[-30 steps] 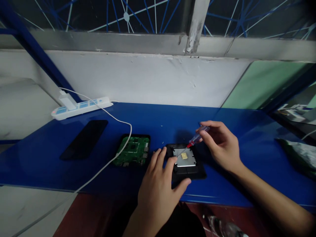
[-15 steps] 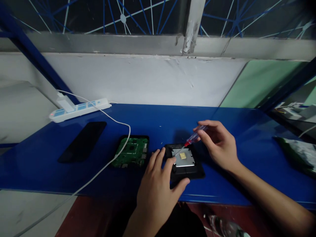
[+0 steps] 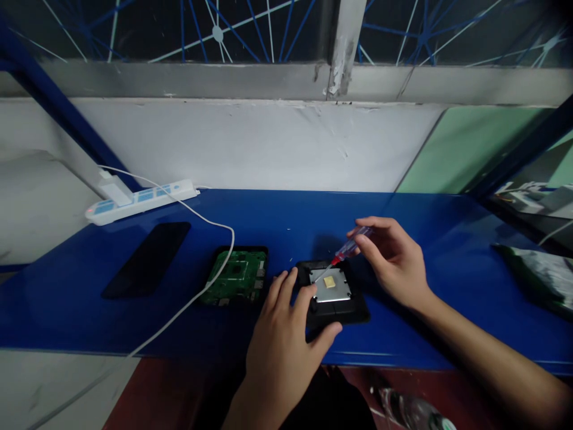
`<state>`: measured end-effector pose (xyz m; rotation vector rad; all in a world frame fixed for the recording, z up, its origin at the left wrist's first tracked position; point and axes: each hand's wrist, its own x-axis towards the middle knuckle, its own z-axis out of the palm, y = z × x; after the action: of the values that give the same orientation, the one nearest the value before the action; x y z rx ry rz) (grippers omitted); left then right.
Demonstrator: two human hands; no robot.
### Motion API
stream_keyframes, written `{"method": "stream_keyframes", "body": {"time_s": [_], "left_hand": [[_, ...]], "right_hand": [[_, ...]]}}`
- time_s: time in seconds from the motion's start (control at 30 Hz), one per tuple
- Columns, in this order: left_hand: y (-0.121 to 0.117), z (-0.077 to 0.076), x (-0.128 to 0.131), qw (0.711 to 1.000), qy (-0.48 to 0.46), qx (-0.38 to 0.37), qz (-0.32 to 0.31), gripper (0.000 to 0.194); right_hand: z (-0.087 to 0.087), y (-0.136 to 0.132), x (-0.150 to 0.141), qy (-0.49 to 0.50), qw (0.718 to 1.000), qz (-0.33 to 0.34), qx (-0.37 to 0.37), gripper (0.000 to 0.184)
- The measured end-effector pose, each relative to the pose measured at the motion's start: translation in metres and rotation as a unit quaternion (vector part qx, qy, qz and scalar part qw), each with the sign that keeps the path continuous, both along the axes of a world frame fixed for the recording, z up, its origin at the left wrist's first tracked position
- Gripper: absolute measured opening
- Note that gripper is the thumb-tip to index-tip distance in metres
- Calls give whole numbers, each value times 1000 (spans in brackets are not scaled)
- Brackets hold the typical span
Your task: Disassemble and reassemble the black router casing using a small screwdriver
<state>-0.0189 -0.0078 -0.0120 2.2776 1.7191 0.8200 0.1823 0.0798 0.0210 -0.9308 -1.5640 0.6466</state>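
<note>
A screwdriver (image 3: pixel 351 245) with a clear handle and red collar is pinched between the thumb and fingers of my right hand (image 3: pixel 396 257). Its thin shaft slants down left to the far-left corner of a silver metal plate (image 3: pixel 338 292) with a small yellowish pad (image 3: pixel 329 282) on it. That plate sits inside a black plastic cover (image 3: pixel 356 312) lying on the blue table. My left hand (image 3: pixel 286 334) rests with spread fingers at the cover's left side, index fingertip at the plate's edge, thumb by the near edge. The screwdriver's tip is hard to make out beside that fingertip.
Left of my hands lies a green circuit board (image 3: pixel 235 272) in a black case, crossed by a white cable (image 3: pixel 179 313). Farther left are a dark phone-like slab (image 3: pixel 147 260) and a power strip (image 3: pixel 143 200). A green-and-white packet (image 3: pixel 541 275) lies right; a plastic bottle (image 3: pixel 412 409) sits below the table edge.
The whole view has shifted slightly, so things appear a little farther left. Both hands and the screwdriver keep nearly the same places relative to the cover.
</note>
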Motion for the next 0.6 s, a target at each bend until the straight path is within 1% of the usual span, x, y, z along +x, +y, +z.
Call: {"method": "stream_keyframes", "body": {"time_s": [0.2, 0.43, 0.6], "left_hand": [[0, -1, 0, 1000, 5, 3, -1, 45], [0, 0, 0, 1000, 6, 9, -3, 44], [0, 0, 0, 1000, 4, 11, -1, 44]], "right_hand": [[0, -1, 0, -7, 1000, -3, 0, 22], [-3, 0, 1, -2, 1000, 9, -6, 23], [-2, 0, 1, 1, 1000, 13, -7, 23]]}}
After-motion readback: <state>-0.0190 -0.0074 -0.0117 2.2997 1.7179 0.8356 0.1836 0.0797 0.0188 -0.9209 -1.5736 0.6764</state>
